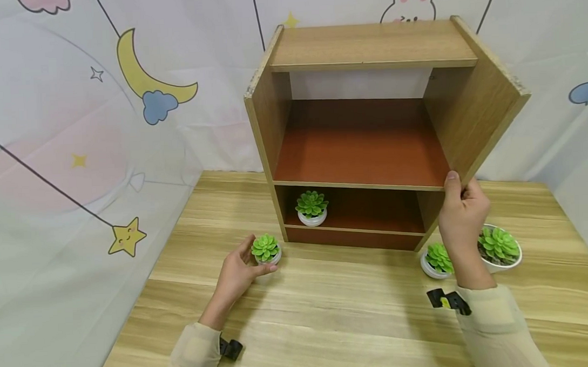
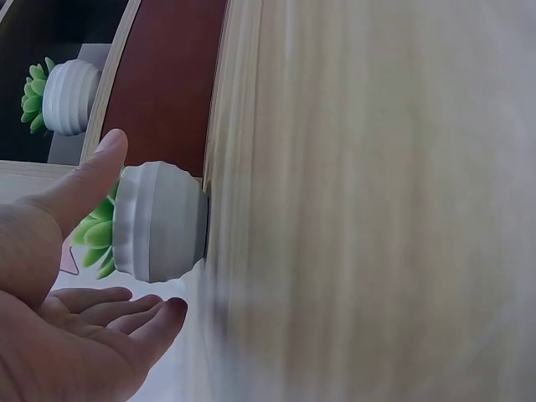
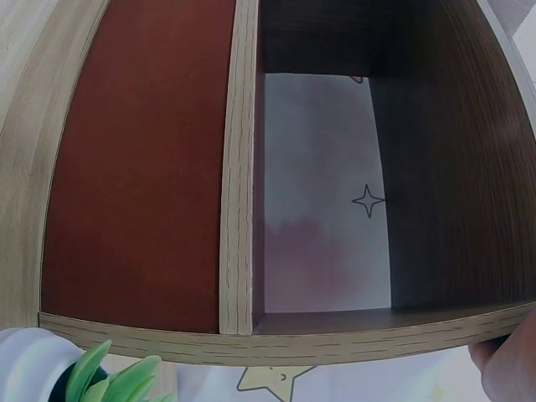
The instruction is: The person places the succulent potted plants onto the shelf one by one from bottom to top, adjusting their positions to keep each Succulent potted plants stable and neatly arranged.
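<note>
My left hand (image 1: 238, 269) is spread around a small potted succulent (image 1: 265, 249) standing on the table left of the wooden shelf (image 1: 367, 184). In the left wrist view, the thumb lies on one side of the white ribbed pot (image 2: 159, 222) and the fingers (image 2: 155, 331) on the other, with a gap below the pot. Another potted succulent (image 1: 311, 209) sits at the left end of the shelf's lower compartment. My right hand (image 1: 462, 215) grips the front edge of the shelf's right side panel, thumb at the middle board.
By the right forearm stand a small potted succulent (image 1: 437, 260) and a larger white oval pot (image 1: 500, 246) with a succulent in pebbles, both partly hidden by the arm. A printed cloth (image 1: 212, 73) hangs behind and along the sides of the wood-grain table (image 1: 327, 306).
</note>
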Action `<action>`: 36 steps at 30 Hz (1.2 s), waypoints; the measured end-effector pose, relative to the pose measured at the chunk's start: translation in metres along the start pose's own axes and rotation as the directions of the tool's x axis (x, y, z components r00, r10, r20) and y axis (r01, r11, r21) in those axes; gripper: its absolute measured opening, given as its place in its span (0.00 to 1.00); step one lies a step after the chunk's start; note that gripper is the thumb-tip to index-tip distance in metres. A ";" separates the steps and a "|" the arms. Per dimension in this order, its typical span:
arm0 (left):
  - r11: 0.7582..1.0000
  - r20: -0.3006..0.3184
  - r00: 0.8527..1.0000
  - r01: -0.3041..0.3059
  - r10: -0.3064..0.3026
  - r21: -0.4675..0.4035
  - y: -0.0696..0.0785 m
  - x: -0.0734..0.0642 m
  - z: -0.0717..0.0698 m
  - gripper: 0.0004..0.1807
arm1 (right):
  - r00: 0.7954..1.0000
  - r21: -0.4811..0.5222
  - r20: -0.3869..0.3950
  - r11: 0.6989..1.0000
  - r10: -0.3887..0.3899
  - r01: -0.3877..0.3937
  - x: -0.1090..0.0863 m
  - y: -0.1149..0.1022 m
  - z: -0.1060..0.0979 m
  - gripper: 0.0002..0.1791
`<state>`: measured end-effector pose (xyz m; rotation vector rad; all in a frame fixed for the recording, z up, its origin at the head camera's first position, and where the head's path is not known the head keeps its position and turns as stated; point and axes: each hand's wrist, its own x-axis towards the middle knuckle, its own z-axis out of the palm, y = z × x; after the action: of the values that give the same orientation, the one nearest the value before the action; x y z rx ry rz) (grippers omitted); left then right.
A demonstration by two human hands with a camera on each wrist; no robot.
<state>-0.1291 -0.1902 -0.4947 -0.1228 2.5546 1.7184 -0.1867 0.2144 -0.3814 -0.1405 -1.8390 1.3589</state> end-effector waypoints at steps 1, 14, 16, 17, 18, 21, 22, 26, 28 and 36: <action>1.000 0.000 1.000 -0.001 0.001 -0.009 -0.001 0.000 0.000 0.57 | 1.000 0.000 0.000 1.000 0.000 0.000 0.000 0.000 0.000 0.21; 0.998 0.002 0.999 0.035 -0.035 -0.046 -0.007 0.003 0.001 0.51 | 1.000 0.010 0.002 1.000 0.003 -0.003 -0.001 0.000 0.000 0.21; 0.998 0.005 0.999 0.035 -0.035 -0.043 -0.007 0.003 0.001 0.50 | 1.000 0.010 0.001 1.000 0.002 -0.002 -0.001 -0.001 0.000 0.20; 0.998 0.004 0.999 0.038 -0.038 -0.043 -0.007 0.003 0.001 0.50 | 1.000 0.009 0.000 1.000 0.001 -0.001 -0.001 -0.001 0.000 0.20; 0.998 0.002 0.999 0.043 -0.043 -0.043 -0.007 0.003 0.001 0.50 | 1.000 0.009 0.000 1.000 0.000 0.000 -0.001 -0.001 0.000 0.20; 0.999 -0.005 1.000 0.030 -0.030 -0.046 -0.007 0.003 0.001 0.49 | 1.000 0.005 0.000 1.000 -0.002 0.002 -0.001 -0.001 0.000 0.20; 0.999 -0.007 1.000 0.026 -0.026 -0.047 -0.006 0.004 0.001 0.48 | 1.000 0.002 -0.001 1.000 -0.002 0.002 -0.001 -0.001 0.000 0.21; 0.999 -0.019 1.000 0.012 -0.013 -0.049 -0.006 0.005 0.002 0.47 | 1.000 -0.002 -0.002 1.000 -0.004 0.004 -0.001 -0.002 0.000 0.21; 0.999 -0.021 1.000 0.015 -0.017 -0.050 -0.006 0.005 0.002 0.46 | 1.000 0.002 -0.002 1.000 -0.004 0.004 -0.001 -0.002 0.000 0.21; 0.997 -0.014 0.999 0.034 -0.035 -0.068 -0.006 0.007 0.001 0.47 | 1.000 0.020 0.001 1.000 0.000 0.000 0.001 -0.001 0.001 0.20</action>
<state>-0.1349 -0.1914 -0.5018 -0.1826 2.4899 1.7989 -0.1874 0.2139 -0.3806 -0.1298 -1.8251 1.3776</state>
